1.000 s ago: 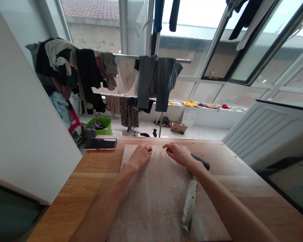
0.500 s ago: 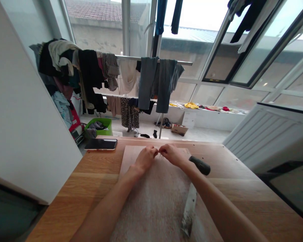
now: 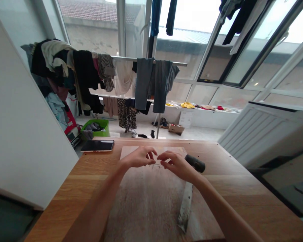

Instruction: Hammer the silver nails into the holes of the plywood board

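My left hand (image 3: 141,156) hovers above the far part of a worn wooden board (image 3: 146,201), its fingers curved and apart. Opposite it, my right hand (image 3: 175,164) has loosely bent fingers, also parted, and I see nothing held in either. A few thin, nail-like slivers (image 3: 156,166) lie on the board between and below the fingertips, too small to name surely. Beside my right wrist is what looks like a hammer, with a dark cylindrical head (image 3: 195,163) and a pale, worn handle (image 3: 186,208). My right forearm hides where these two parts meet.
The board lies on a wooden table (image 3: 86,191). A phone (image 3: 97,146) rests at the table's far left corner. Beyond the edge stand a laundry-hung drying rack (image 3: 176,64), a green basket (image 3: 105,128) and a small cardboard box (image 3: 176,129). White panels flank both sides.
My fingers, pinched close together half a second ago, have spread. Both hands have drawn slightly nearer to me, and the thin slivers show more plainly. The view has shifted a little.
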A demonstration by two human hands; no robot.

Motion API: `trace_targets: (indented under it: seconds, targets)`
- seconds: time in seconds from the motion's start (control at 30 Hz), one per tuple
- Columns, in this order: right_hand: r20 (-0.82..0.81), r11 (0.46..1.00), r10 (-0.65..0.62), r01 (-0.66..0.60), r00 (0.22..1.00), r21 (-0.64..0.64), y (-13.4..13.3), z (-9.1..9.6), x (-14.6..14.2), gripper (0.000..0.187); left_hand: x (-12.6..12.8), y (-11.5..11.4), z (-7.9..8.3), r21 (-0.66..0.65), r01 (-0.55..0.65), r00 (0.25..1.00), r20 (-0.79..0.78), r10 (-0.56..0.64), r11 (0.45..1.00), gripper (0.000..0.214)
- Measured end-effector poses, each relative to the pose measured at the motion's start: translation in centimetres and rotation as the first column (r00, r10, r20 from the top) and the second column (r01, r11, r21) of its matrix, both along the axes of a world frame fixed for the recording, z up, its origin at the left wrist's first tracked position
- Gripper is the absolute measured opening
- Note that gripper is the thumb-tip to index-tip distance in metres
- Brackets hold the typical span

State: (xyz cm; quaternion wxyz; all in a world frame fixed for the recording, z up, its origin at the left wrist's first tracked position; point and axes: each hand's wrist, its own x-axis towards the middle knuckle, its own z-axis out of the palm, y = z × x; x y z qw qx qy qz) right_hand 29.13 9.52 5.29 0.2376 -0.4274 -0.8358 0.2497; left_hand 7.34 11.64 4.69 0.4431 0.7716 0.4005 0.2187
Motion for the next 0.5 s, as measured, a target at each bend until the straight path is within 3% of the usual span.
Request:
trace_targets:
  seconds: [0.07, 0.17, 0.3, 0.37, 0.43, 0.5]
  targets:
    - [-0.085, 1.0, 0.011, -0.012, 0.996, -0.013, -1.1, 0.2, 0.6, 0.022, -0.4, -0.5, 0.9, -0.005, 0.017, 1.0, -0.019, -0.017, 1.0, 0.042]
    - [-0.172, 0.999, -0.039, 0.045, 0.984, 0.031, -3.6, 0.0, 3.1, 0.021, -1.2, -1.4, 2.7, 0.113, -0.03, 0.998, -0.042, 0.035, 0.993, 0.04]
    - [-0.225, 0.955, -0.273, 0.291, 0.935, 0.05, -8.0, -2.6, 9.5, 0.025, -3.1, -3.9, 3.9, 0.293, -0.117, 0.983, -0.101, 0.152, 0.949, 0.037]
    - [-0.185, 0.901, -0.41, 0.429, 0.893, 0.071, -10.3, -5.1, 12.9, 0.026, -4.3, -6.4, 3.0, 0.394, -0.141, 0.954, -0.192, 0.232, 0.908, 0.036]
    - [-0.139, 0.812, -0.555, 0.57, 0.82, 0.124, -12.6, -7.9, 15.5, 0.033, -5.2, -9.7, 0.9, 0.458, -0.175, 0.896, -0.292, 0.333, 0.871, 0.03]
    - [-0.088, 0.849, -0.5, 0.507, 0.862, 0.148, -14.5, -10.6, 16.9, 0.04, -5.7, -13.4, -1.9, 0.485, -0.206, 0.828, -0.377, 0.416, 0.85, 0.026]
